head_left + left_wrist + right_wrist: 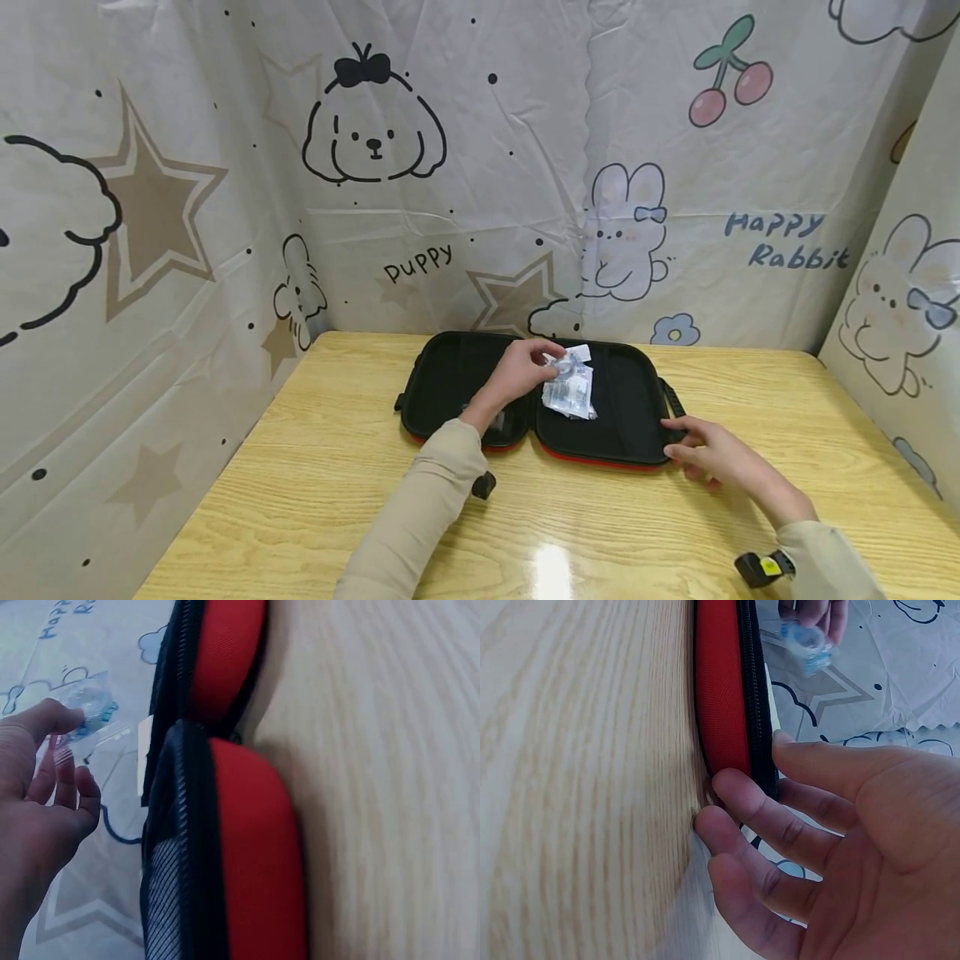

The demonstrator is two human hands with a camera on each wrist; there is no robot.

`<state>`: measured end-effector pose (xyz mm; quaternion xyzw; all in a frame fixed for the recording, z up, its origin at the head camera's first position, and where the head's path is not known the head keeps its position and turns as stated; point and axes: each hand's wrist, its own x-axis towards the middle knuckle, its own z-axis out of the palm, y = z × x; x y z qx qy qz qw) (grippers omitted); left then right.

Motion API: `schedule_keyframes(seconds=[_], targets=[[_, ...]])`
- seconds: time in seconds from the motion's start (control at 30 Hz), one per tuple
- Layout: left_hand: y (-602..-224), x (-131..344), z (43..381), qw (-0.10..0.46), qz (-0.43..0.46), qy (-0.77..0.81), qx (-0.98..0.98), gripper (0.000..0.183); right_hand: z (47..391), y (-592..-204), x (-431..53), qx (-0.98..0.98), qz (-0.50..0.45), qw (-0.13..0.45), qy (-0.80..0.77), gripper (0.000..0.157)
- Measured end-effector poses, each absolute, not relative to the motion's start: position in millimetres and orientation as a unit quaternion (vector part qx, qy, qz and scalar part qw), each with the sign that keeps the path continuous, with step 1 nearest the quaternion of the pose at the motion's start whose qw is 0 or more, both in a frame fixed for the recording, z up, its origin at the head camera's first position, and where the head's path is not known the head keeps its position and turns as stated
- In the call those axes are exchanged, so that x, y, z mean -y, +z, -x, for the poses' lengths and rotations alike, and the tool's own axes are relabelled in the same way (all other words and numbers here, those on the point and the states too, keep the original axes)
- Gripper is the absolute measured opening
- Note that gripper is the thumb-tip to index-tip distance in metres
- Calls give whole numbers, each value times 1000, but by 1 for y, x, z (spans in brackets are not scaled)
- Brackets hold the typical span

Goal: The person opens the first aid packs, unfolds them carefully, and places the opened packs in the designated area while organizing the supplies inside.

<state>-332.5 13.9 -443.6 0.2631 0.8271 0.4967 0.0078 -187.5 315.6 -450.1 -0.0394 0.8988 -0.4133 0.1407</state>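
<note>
A black zippered case (633, 392) with red outer sides lies unfolded on the table, its two halves side by side. My left hand (519, 368) pinches a small clear plastic packet (807, 646) with something ring-shaped and bluish inside, held above the right half. Under it, several white printed packets (572, 395) are piled in that half, beside the hinge. My right hand (708, 450) holds the case's front right corner, thumb at the zipper rim and fingers against the outer side (724, 690). Part of the left half is hidden by my left forearm.
A pale wooden table (300, 467) carries the case, close to a printed curtain (450, 208) at the back. A black handle (672, 398) sticks out from the case's right side. Inside the left half, a small clear item (497, 423) shows beside my wrist.
</note>
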Motion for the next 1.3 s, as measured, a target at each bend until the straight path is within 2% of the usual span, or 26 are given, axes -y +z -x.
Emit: schedule_keyframes(seconds=[0.53,0.83,1.3], targets=[[-427,33,330,-4,-272,509,-817,27,189,-452,-316,-897,34,148,-416,62],[-416,73,334,-7,-246,514,-821,25,188,-452,-316,-894,37,154,-419,63],[-418,118,335,-36,-191,508,-839,22,189,-449,-316,-896,40,153,-415,64]])
